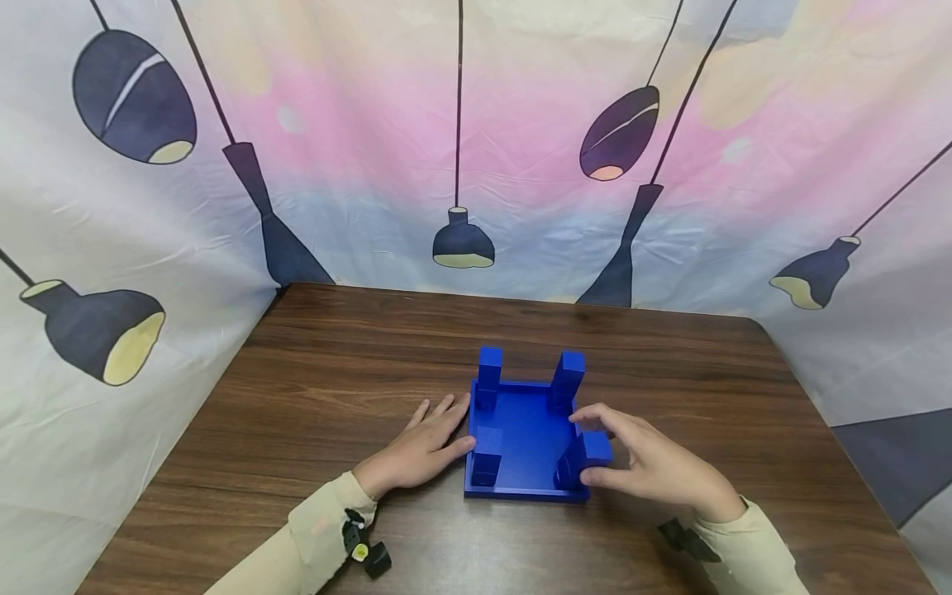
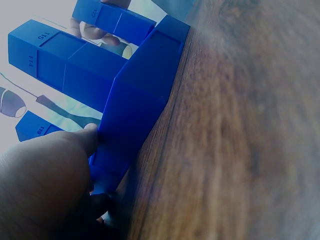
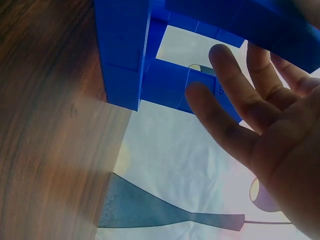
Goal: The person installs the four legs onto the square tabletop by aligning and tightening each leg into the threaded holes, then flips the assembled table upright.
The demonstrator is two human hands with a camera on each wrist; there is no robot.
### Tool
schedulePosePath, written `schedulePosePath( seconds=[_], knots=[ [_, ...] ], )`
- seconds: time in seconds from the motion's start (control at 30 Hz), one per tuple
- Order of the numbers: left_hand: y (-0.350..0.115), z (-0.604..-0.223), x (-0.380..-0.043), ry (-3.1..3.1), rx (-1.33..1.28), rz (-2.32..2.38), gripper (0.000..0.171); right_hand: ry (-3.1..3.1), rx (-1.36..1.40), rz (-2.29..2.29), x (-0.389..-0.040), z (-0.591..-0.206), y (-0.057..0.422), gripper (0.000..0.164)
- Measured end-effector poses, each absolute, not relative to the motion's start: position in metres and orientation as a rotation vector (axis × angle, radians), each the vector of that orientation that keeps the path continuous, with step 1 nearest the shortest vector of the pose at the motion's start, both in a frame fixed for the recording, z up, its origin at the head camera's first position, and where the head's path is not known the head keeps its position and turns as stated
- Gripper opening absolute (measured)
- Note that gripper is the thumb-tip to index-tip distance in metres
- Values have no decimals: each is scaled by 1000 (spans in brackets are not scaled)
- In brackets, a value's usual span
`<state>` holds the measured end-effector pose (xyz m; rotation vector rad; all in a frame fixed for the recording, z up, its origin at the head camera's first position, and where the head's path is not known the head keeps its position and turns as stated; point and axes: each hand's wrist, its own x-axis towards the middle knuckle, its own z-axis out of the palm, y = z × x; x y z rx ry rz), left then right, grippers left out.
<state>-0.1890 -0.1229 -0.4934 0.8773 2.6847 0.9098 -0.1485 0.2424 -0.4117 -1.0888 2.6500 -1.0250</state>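
Note:
A blue square tray [image 1: 526,442] with a low rim lies on the table, one blue block column at each corner. My left hand [image 1: 418,453] rests flat beside it, fingers straight, the thumb at the tray's side wall [image 2: 132,112]. At the front right column [image 1: 595,449], my right hand [image 1: 658,464] has its thumb by the near side and its spread fingers [image 3: 230,82] beyond it, loosely bent. The front left column [image 1: 488,453], back left column [image 1: 489,370] and back right column [image 1: 569,376] stand upright. Seams and small raised numbers mark the columns [image 2: 65,57].
The brown wood-grain table [image 1: 357,355] reaches back to a fabric backdrop [image 1: 372,165] printed with hanging lamps. Each wrist wears a small black camera mount, one seen on the left wrist [image 1: 364,545].

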Motion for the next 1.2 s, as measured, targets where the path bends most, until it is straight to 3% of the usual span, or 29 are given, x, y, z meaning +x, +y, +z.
schedulePosePath(
  seconds=[0.9, 1.2],
  knots=[
    [-123, -493, -190, 2674, 861, 886, 75, 2680, -1184, -1028, -148, -416, 242, 62],
    [-124, -494, -190, 2675, 861, 890, 76, 2652, -1118, -992, -149, -415, 243, 75]
  ],
)
